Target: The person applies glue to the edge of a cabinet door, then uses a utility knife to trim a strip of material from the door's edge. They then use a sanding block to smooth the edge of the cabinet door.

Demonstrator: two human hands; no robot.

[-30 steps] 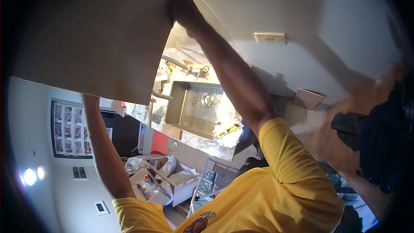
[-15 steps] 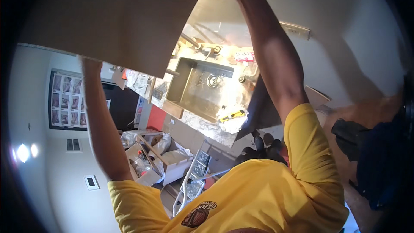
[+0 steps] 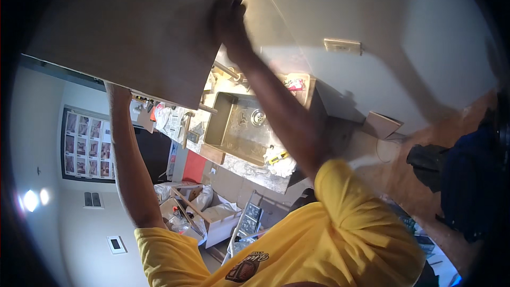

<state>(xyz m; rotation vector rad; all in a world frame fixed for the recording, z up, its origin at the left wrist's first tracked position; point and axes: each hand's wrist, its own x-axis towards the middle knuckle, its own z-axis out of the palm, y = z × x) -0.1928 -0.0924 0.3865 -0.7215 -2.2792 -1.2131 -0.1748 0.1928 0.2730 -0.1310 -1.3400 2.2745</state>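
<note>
A large flat brown panel spans the upper left, raised above the counter. My left arm reaches up to the panel's lower edge, where the wrist passes out of sight; the left hand's fingers are hidden behind it. My right hand is up at the panel's face near its right edge. Shadow and motion smear its fingers, and whether they press on the panel or hold something small does not show.
Below the panel are a counter with a metal sink, a yellow tool on a white cloth, and a red-and-white packet. A stepladder and an open box of bags stand below. An outlet plate is on the right wall.
My right hand has moved from the panel's upper right edge down and left onto its face. The left arm stays at the lower edge. My view has shifted slightly.
</note>
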